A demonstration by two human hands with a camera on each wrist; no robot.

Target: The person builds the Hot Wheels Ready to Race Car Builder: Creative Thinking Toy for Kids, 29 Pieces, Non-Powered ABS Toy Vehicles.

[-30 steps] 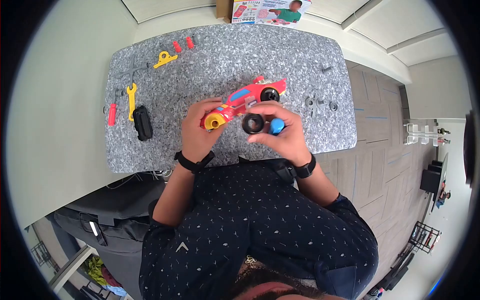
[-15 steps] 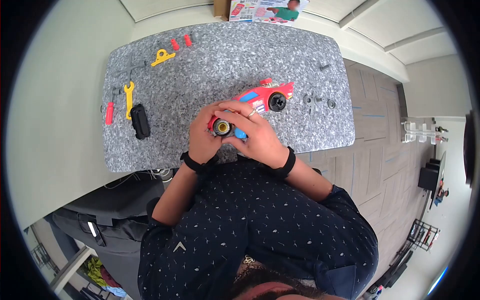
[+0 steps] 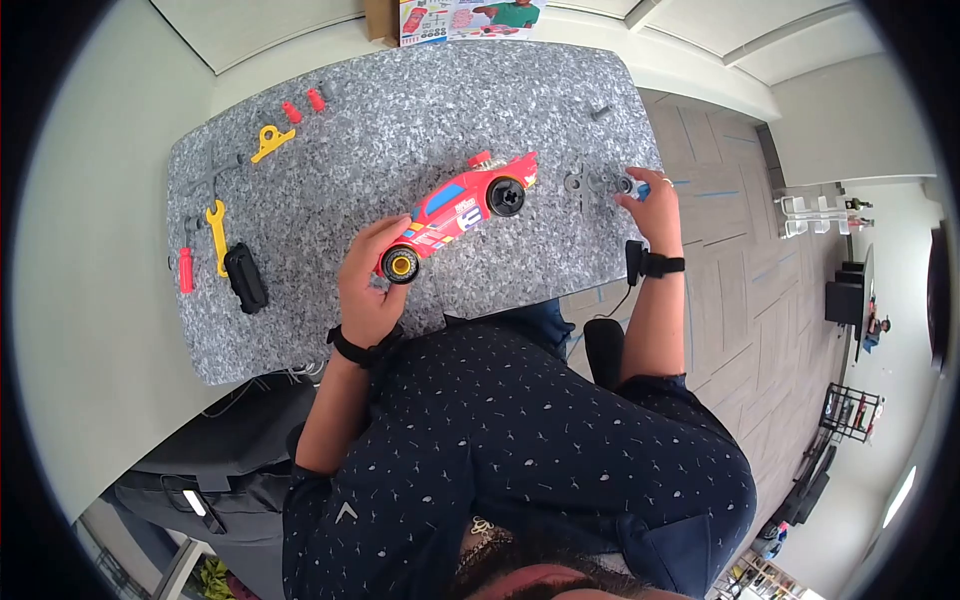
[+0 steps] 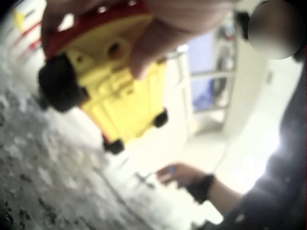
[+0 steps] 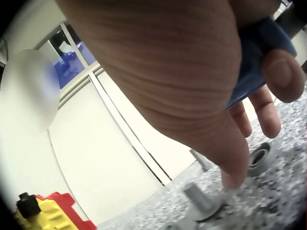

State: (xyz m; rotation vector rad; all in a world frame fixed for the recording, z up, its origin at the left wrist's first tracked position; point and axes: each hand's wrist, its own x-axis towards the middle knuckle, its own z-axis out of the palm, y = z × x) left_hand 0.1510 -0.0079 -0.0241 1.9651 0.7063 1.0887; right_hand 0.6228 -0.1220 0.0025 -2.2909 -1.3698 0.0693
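Note:
My left hand (image 3: 368, 290) grips the front end of a red toy car (image 3: 455, 205) above the table. A black front wheel (image 3: 401, 265) with a yellow hub sits on the near side, and a black rear wheel (image 3: 506, 197) shows behind it. In the left wrist view the car's yellow underside (image 4: 122, 103) faces the camera. At the table's right edge, my right hand (image 3: 656, 212) holds a blue-handled toy tool (image 5: 259, 45) against its palm. Its thumb and fingers reach down around a grey ring (image 5: 261, 158), close beside an upright grey bolt (image 5: 199, 199).
A three-armed grey piece (image 3: 574, 183) lies left of the right hand, and another grey bolt (image 3: 600, 112) farther back. On the left are a yellow wrench (image 3: 217, 238), a black car part (image 3: 245, 278), a red handle (image 3: 186, 270) and a grey cross wrench (image 3: 212, 175).
My right hand has left the car's front and moved to the grey parts at the right edge. The black wheel it held earlier now sits on the car. My left hand keeps its grip.

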